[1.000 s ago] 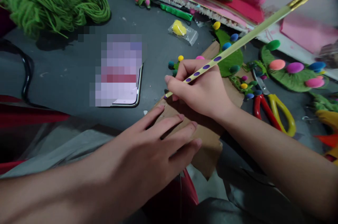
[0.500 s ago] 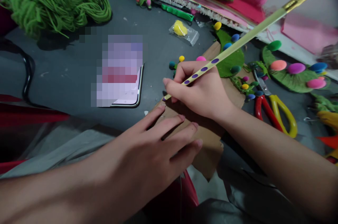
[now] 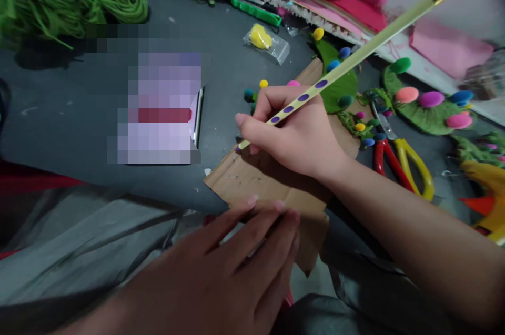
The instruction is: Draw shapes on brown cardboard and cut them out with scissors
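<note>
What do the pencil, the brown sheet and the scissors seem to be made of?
Pencil: perhaps painted wood, judging by its smooth spotted coat, with a shiny metallic band.
Brown sheet: likely cardboard, matt, with a creased surface.
Scissors: glinting blades suggest metal; glossy red and yellow handles look plastic.

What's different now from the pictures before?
The left hand slid back toward the person, uncovering the near left corner of the cardboard. The right hand still grips the spotted pencil, with its tip by the cardboard's edge.
</note>
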The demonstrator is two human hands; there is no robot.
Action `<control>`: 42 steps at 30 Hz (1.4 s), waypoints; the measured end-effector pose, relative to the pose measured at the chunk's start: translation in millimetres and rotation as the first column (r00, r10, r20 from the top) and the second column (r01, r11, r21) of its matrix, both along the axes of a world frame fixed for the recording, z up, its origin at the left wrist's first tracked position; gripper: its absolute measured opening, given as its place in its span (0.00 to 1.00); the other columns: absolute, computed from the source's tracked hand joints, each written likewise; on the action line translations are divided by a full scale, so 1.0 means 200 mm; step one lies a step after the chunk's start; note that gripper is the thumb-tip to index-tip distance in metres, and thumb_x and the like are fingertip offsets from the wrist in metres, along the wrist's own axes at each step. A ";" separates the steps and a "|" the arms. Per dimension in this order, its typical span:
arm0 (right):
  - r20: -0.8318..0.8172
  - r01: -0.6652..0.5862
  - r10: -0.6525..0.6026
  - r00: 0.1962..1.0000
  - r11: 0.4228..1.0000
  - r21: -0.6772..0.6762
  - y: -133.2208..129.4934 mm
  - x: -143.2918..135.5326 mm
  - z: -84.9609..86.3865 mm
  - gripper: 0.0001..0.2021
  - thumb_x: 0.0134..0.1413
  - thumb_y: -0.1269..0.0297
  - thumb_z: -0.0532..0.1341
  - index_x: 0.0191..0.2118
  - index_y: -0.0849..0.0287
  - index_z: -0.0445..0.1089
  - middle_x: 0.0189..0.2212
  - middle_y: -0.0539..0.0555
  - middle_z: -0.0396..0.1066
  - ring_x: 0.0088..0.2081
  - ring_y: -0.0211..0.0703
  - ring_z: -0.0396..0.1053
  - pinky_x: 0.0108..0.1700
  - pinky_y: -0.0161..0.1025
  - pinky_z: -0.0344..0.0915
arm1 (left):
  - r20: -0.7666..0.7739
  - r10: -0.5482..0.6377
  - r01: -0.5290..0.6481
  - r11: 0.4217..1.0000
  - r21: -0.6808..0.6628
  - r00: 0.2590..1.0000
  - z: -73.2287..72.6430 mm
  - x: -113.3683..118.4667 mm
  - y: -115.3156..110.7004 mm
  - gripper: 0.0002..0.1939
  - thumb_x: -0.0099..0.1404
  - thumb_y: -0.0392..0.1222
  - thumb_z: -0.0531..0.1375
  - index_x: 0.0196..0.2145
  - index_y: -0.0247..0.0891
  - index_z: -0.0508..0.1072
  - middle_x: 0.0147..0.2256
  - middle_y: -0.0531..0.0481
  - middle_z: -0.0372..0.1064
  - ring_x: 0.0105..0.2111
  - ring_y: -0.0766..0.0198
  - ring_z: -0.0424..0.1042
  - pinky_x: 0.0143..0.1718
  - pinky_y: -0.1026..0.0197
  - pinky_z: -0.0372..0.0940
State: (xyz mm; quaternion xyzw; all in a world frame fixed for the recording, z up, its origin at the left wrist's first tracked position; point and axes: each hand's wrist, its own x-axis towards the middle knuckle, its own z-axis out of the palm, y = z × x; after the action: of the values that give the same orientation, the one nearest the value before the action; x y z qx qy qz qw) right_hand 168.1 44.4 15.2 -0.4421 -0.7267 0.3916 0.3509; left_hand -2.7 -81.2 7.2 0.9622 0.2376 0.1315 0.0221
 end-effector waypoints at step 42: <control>-0.008 -0.056 0.057 0.998 0.995 0.083 0.00 0.01 -0.01 0.17 0.59 0.68 0.66 0.22 0.58 0.61 0.17 0.45 0.64 0.23 0.31 0.59 0.27 0.35 0.60 | 0.082 -0.071 0.069 0.997 0.030 0.994 -0.08 -0.02 0.02 0.19 0.76 0.40 0.51 0.60 0.38 0.72 0.65 0.46 0.65 0.62 0.49 0.64 0.72 0.43 0.41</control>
State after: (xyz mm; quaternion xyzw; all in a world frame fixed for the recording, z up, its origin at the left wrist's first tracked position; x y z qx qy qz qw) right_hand 169.9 43.7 13.3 -0.4045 -0.7528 0.3731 0.3613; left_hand -6.8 -78.2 -8.3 0.9638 0.2009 0.1738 0.0237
